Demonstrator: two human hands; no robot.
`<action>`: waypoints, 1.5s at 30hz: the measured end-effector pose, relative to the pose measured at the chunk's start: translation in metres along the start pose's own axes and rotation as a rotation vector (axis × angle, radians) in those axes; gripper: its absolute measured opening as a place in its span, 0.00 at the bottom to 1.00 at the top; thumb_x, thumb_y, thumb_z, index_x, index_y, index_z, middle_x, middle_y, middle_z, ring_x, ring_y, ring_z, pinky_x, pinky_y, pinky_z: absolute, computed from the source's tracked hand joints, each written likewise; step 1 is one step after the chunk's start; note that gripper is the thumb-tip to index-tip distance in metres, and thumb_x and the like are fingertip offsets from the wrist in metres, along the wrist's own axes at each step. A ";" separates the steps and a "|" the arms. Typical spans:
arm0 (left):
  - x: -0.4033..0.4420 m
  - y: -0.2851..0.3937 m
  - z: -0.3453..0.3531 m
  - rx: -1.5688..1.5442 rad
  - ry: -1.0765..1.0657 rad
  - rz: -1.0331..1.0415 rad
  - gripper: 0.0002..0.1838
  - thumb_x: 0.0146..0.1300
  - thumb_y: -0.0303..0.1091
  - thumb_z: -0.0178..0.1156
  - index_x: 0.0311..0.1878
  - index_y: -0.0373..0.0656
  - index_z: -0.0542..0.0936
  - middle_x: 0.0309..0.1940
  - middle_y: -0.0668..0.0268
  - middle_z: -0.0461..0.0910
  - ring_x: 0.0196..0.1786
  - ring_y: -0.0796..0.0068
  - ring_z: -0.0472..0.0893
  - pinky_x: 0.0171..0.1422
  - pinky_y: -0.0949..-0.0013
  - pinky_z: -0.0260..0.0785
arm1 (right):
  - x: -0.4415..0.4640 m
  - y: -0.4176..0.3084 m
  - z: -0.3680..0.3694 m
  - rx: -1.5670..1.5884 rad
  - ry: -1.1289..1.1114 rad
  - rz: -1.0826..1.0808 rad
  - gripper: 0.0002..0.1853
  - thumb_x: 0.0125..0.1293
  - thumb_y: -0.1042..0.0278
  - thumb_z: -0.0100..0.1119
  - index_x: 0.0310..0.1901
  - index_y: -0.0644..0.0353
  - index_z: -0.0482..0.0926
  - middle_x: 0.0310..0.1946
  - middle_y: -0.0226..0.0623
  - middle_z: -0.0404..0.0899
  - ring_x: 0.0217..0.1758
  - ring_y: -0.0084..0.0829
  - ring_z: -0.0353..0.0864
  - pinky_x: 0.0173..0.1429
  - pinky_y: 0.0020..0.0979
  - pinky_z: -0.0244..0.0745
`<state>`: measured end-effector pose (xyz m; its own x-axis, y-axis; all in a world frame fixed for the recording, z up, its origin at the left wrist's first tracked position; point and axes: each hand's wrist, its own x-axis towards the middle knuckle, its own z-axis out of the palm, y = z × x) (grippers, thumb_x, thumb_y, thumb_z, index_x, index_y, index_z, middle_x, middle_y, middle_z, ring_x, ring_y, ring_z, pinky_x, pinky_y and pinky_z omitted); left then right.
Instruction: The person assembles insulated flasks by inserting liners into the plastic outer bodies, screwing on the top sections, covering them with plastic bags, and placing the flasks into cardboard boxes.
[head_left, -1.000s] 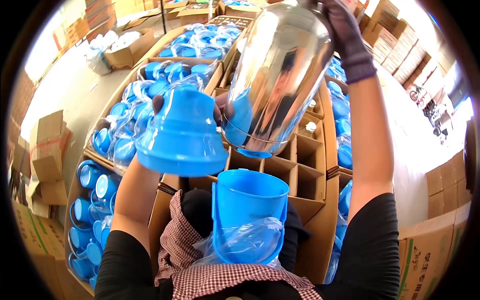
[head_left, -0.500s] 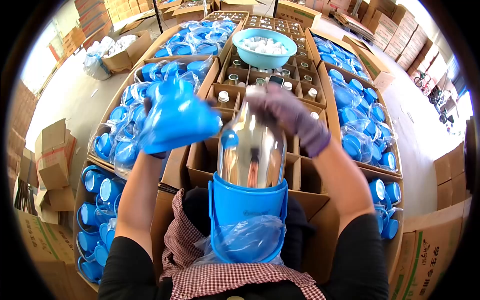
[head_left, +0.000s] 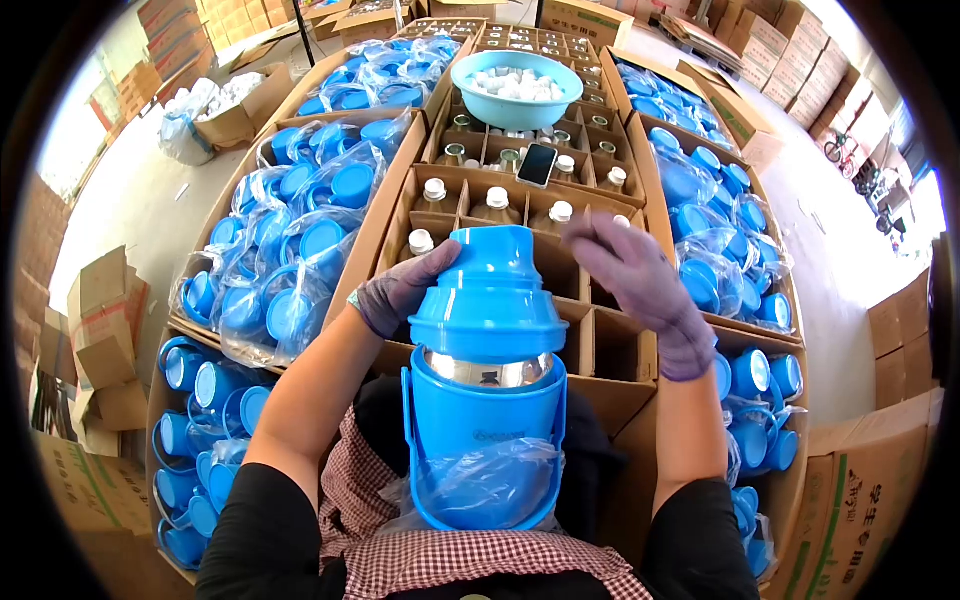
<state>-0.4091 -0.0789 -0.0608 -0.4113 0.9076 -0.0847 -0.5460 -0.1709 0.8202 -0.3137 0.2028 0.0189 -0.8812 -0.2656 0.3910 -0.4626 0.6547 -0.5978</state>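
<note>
My gloved left hand [head_left: 405, 288] grips the side of a blue plastic top [head_left: 488, 300], which hangs over a silver liner [head_left: 488, 370]. The liner sits inside a blue bucket-shaped shell [head_left: 485, 415] between my legs, and only a band of it shows below the top. Crumpled clear plastic [head_left: 490, 480] wraps the lower shell. My gloved right hand [head_left: 635, 275] is raised to the right of the top, not touching it, its fingers apart and slightly blurred, holding nothing.
Ahead, a divided carton [head_left: 400, 215] holds white-capped bottles. A phone [head_left: 537, 165] and a light blue basin [head_left: 517, 100] of white caps rest farther back. Cartons of bagged blue parts [head_left: 320, 240] flank both sides. Another carton [head_left: 860, 500] stands at lower right.
The silver liner went down into the blue shell. My left hand brought the blue top right, over it. My right hand let go of the liner and moved away to the right.
</note>
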 end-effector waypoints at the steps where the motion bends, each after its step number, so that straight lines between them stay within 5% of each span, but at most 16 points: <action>1: 0.001 0.005 0.002 0.071 -0.098 0.008 0.57 0.58 0.70 0.70 0.78 0.37 0.64 0.71 0.50 0.73 0.72 0.54 0.75 0.79 0.52 0.66 | 0.011 -0.008 0.014 0.182 0.028 0.014 0.12 0.74 0.63 0.58 0.48 0.64 0.83 0.40 0.42 0.84 0.40 0.37 0.84 0.48 0.37 0.79; 3: -0.006 0.017 0.022 0.158 -0.112 -0.016 0.60 0.52 0.71 0.75 0.76 0.35 0.66 0.69 0.55 0.76 0.69 0.63 0.77 0.76 0.59 0.68 | 0.030 -0.017 0.032 0.427 -0.057 0.056 0.15 0.76 0.60 0.57 0.53 0.63 0.82 0.43 0.40 0.84 0.43 0.32 0.84 0.51 0.34 0.78; 7: -0.017 0.023 0.033 0.252 0.009 -0.043 0.59 0.54 0.72 0.71 0.77 0.35 0.65 0.70 0.53 0.74 0.71 0.60 0.76 0.78 0.57 0.66 | 0.038 -0.031 0.036 0.438 -0.225 0.089 0.27 0.77 0.48 0.58 0.62 0.65 0.78 0.50 0.37 0.84 0.54 0.26 0.82 0.63 0.29 0.74; 10: -0.029 0.022 0.046 0.253 0.064 0.015 0.59 0.56 0.72 0.69 0.78 0.35 0.63 0.73 0.52 0.72 0.73 0.58 0.74 0.80 0.55 0.64 | 0.024 -0.046 0.049 0.757 0.028 -0.089 0.25 0.75 0.49 0.61 0.57 0.65 0.80 0.46 0.44 0.85 0.50 0.33 0.86 0.56 0.35 0.80; 14: -0.040 0.015 0.063 0.257 0.110 -0.026 0.62 0.58 0.74 0.65 0.81 0.35 0.57 0.75 0.50 0.68 0.75 0.56 0.72 0.81 0.55 0.63 | 0.012 -0.041 0.055 0.490 0.064 -0.023 0.29 0.72 0.43 0.65 0.58 0.64 0.78 0.47 0.47 0.85 0.54 0.38 0.87 0.60 0.36 0.79; 15: -0.041 0.012 0.064 0.270 0.128 -0.010 0.62 0.58 0.74 0.65 0.81 0.34 0.57 0.75 0.49 0.67 0.75 0.56 0.72 0.81 0.55 0.63 | 0.009 -0.045 0.050 0.434 -0.005 0.047 0.42 0.67 0.32 0.66 0.63 0.69 0.74 0.52 0.46 0.83 0.60 0.35 0.83 0.68 0.37 0.74; 19: -0.046 0.009 0.066 0.312 0.172 0.010 0.67 0.52 0.78 0.67 0.81 0.34 0.57 0.75 0.47 0.67 0.75 0.53 0.71 0.81 0.53 0.63 | -0.006 -0.066 0.053 0.514 0.056 0.031 0.49 0.58 0.28 0.72 0.67 0.64 0.72 0.57 0.46 0.80 0.65 0.37 0.79 0.70 0.40 0.72; 25: -0.040 0.006 0.048 0.277 0.087 0.011 0.70 0.48 0.80 0.69 0.81 0.35 0.56 0.75 0.48 0.68 0.75 0.52 0.72 0.79 0.53 0.65 | -0.007 -0.075 0.055 0.268 0.094 -0.140 0.45 0.57 0.42 0.78 0.68 0.61 0.71 0.57 0.42 0.78 0.61 0.36 0.80 0.68 0.38 0.73; 29: -0.033 -0.008 0.031 0.290 0.061 0.050 0.66 0.53 0.78 0.68 0.81 0.36 0.57 0.74 0.50 0.69 0.74 0.56 0.73 0.79 0.54 0.67 | 0.002 -0.071 0.049 0.406 0.090 0.034 0.33 0.58 0.54 0.77 0.60 0.61 0.74 0.50 0.46 0.81 0.55 0.42 0.84 0.61 0.40 0.79; 35: -0.030 -0.012 0.023 0.233 0.073 -0.004 0.60 0.60 0.74 0.65 0.82 0.38 0.57 0.76 0.50 0.67 0.75 0.56 0.72 0.79 0.54 0.67 | -0.006 -0.064 0.060 0.418 0.152 0.080 0.32 0.60 0.52 0.76 0.59 0.60 0.74 0.50 0.46 0.80 0.56 0.39 0.83 0.61 0.40 0.78; 40: -0.040 -0.017 0.024 0.220 0.069 -0.005 0.64 0.56 0.75 0.66 0.82 0.36 0.56 0.76 0.48 0.67 0.76 0.54 0.71 0.80 0.52 0.64 | -0.015 -0.062 0.063 0.520 0.074 0.165 0.37 0.61 0.52 0.75 0.65 0.60 0.69 0.55 0.46 0.77 0.57 0.37 0.81 0.64 0.41 0.76; 45: -0.043 -0.014 0.037 0.254 0.114 -0.019 0.65 0.56 0.74 0.68 0.82 0.36 0.53 0.76 0.50 0.66 0.75 0.59 0.71 0.79 0.58 0.65 | -0.028 -0.042 0.074 0.728 0.015 0.146 0.42 0.65 0.45 0.72 0.71 0.60 0.61 0.64 0.44 0.68 0.69 0.35 0.66 0.76 0.39 0.60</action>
<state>-0.3569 -0.1011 -0.0480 -0.4906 0.8579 -0.1526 -0.3594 -0.0398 0.9323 -0.2763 0.1303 -0.0188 -0.9396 -0.1988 0.2786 -0.2930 0.0461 -0.9550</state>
